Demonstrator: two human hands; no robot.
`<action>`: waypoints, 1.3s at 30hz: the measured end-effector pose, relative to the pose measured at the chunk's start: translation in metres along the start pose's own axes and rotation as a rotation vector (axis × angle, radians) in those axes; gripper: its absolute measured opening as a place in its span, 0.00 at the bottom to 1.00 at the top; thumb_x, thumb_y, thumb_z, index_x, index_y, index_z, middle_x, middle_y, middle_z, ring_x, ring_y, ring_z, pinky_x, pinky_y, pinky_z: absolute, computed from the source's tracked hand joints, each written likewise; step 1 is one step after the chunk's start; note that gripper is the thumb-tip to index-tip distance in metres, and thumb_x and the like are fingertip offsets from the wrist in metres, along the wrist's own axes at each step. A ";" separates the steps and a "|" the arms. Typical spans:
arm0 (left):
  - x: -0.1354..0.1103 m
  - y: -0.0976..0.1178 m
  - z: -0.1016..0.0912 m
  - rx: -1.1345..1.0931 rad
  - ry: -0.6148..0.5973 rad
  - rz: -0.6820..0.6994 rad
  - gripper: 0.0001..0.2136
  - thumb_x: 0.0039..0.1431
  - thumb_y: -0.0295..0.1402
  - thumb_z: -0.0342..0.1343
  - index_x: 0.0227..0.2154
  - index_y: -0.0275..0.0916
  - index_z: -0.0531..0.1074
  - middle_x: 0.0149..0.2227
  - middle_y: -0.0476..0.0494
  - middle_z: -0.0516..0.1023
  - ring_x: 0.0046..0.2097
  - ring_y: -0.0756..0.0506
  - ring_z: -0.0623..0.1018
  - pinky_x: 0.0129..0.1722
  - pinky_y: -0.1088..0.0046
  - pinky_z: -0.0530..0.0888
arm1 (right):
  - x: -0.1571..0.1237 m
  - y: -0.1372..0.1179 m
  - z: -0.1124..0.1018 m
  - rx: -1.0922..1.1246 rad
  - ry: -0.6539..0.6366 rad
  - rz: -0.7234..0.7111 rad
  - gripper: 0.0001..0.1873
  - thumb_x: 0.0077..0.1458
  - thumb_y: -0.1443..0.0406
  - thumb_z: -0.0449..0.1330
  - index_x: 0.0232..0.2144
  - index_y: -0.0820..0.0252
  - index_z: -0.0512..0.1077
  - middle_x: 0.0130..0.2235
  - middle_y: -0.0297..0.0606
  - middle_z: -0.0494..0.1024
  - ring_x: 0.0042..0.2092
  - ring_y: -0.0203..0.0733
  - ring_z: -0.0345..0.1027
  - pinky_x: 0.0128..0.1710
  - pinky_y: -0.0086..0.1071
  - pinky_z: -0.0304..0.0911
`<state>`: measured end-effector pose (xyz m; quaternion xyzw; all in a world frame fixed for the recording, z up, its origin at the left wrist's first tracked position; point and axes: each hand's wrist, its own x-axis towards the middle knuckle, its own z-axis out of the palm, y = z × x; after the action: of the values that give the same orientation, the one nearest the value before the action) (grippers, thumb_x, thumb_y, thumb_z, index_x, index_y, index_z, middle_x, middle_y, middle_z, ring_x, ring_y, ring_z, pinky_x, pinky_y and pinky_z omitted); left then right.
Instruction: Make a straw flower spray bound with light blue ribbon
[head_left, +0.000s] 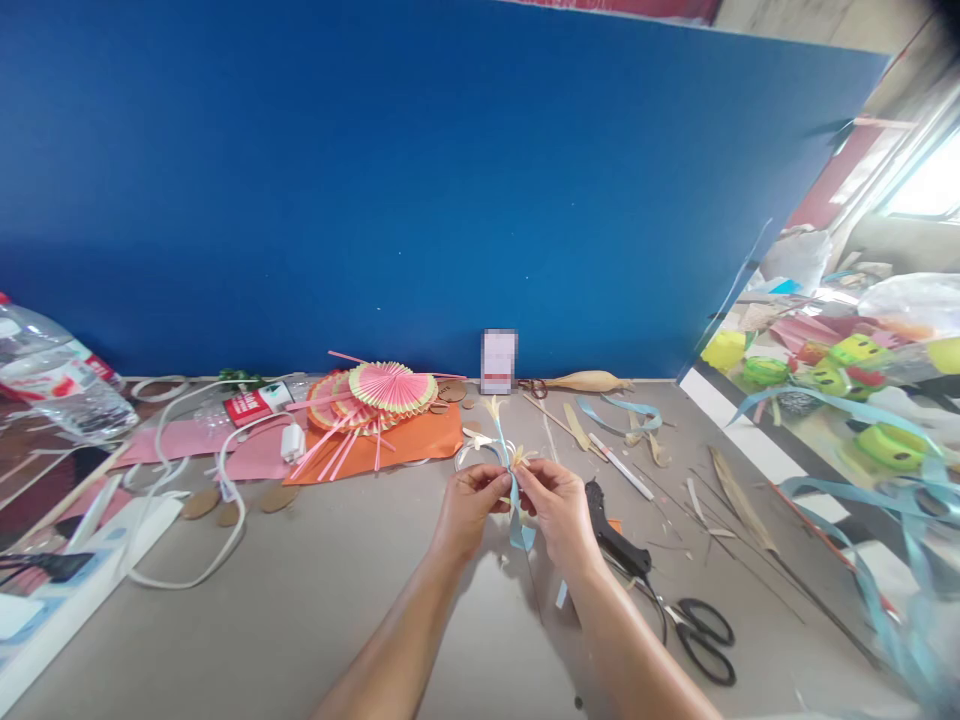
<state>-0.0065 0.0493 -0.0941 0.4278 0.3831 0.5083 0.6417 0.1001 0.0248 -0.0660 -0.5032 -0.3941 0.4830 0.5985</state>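
Near the middle of the table, my left hand (pixel 474 502) and my right hand (pixel 553 497) meet fingertip to fingertip. Between them is a thin stem wrapped in light blue ribbon (pixel 514 498), with a ribbon end hanging below the fingers. A pale cream flower (pixel 493 408) tops the stem, and a second small cream flower (pixel 520 457) shows right above my fingertips. Both hands are closed in a pinch on the ribbon and stem. The exact grip of each finger is partly hidden. A black glue gun (pixel 616 535) lies beside my right wrist.
Black-handled scissors (pixel 705 637) lie at right, near a white pen (pixel 622 467) and dry stems. At left are pink paper fans (pixel 392 397), a white cable (pixel 196 580), a power strip (pixel 90 590) and a plastic bottle (pixel 64 375). A blue panel (pixel 420 190) stands behind.
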 end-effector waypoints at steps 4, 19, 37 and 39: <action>-0.002 0.003 0.002 0.001 -0.006 -0.011 0.11 0.41 0.36 0.59 0.25 0.32 0.73 0.23 0.46 0.73 0.25 0.52 0.71 0.23 0.79 0.68 | 0.000 0.000 0.000 0.035 -0.006 0.013 0.10 0.40 0.60 0.61 0.20 0.63 0.69 0.16 0.28 0.65 0.18 0.27 0.52 0.17 0.24 0.48; -0.003 0.001 0.003 0.026 -0.043 -0.023 0.12 0.42 0.37 0.59 0.26 0.32 0.73 0.23 0.46 0.73 0.25 0.52 0.71 0.24 0.78 0.69 | -0.001 0.002 0.002 0.139 0.052 0.011 0.10 0.39 0.61 0.62 0.19 0.63 0.70 0.15 0.27 0.63 0.16 0.26 0.49 0.16 0.23 0.46; -0.005 0.001 0.009 0.030 -0.073 0.038 0.09 0.45 0.36 0.57 0.23 0.33 0.71 0.21 0.48 0.70 0.24 0.52 0.70 0.24 0.78 0.66 | -0.005 0.010 0.002 0.164 0.108 -0.026 0.09 0.38 0.62 0.63 0.20 0.62 0.70 0.19 0.30 0.67 0.19 0.28 0.53 0.19 0.24 0.52; -0.005 0.000 0.009 0.038 -0.061 0.069 0.09 0.45 0.36 0.57 0.23 0.34 0.70 0.20 0.49 0.69 0.23 0.52 0.69 0.24 0.77 0.66 | -0.004 0.013 0.003 0.170 0.100 -0.041 0.09 0.39 0.62 0.62 0.21 0.62 0.70 0.20 0.30 0.67 0.19 0.28 0.54 0.19 0.24 0.53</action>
<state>0.0009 0.0428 -0.0911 0.4681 0.3579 0.5098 0.6268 0.0940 0.0215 -0.0781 -0.4659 -0.3316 0.4764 0.6678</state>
